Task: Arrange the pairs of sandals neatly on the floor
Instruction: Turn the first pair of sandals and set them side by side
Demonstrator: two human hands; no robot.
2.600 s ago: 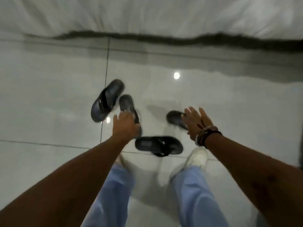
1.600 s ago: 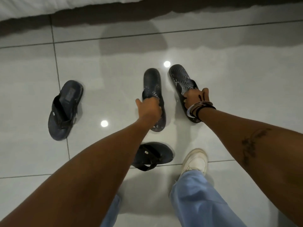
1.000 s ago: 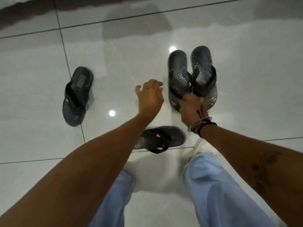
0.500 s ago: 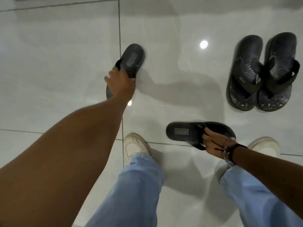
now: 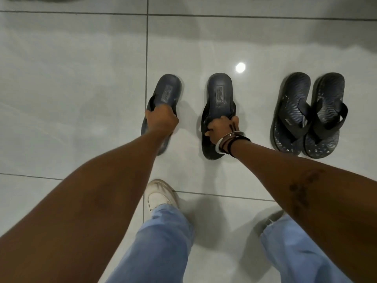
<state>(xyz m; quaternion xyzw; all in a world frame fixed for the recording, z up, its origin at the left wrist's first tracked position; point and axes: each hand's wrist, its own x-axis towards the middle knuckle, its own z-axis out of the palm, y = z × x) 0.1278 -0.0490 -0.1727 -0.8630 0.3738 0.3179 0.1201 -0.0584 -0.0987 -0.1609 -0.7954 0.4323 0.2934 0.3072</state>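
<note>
1. In the middle of the frame we see two dark sandals standing apart from each other on the pale tiled floor (image 5: 81, 88), both pointing heel-up toward the top of the frame.
2. The left sandal (image 5: 167, 92) lies a little tilted, just right of a vertical tile seam, and its lower end is hidden under our arm and looks blurred.
3. Our left hand (image 5: 161, 121) is closed around the strap part of this sandal, with the knuckles facing us.
4. The middle sandal (image 5: 219, 94) sits nearly straight, with a small square label visible on its footbed.
5. Our right hand (image 5: 221, 129) is curled shut on the straps of this sandal, the thumb lying over its right edge.
6. A bunch of bracelets (image 5: 230, 140), one pale and the others dark, circles the right wrist.
7. At the right of the frame a second pair of sandals (image 5: 308, 113) with a wavy pattern stands side by side, touching, well clear of both hands.
8. A bright spot of reflected light (image 5: 240, 67) shines on the tile above, between the middle sandal and that pair.
9. At the bottom of the frame we see light blue jeans (image 5: 163, 242) and a white shoe (image 5: 158, 196) on the floor below the left sandal.
</note>
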